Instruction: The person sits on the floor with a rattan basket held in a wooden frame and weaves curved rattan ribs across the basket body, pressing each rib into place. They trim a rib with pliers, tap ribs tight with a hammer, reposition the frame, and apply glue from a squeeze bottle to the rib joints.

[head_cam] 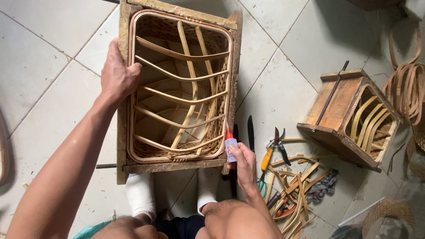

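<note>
A rectangular woven bamboo basket with crossed bamboo ribs sits inside a wooden frame mould on the tiled floor between my feet. My left hand grips the left rim of the frame and basket. My right hand holds a small glue bottle with a red nozzle, its tip touching the basket's right lower rim.
A second wooden mould with a basket lies tipped at right. Pliers with orange handles, a dark knife, bamboo strips and scissors lie beside my right hand. Coiled bamboo rims sit far right.
</note>
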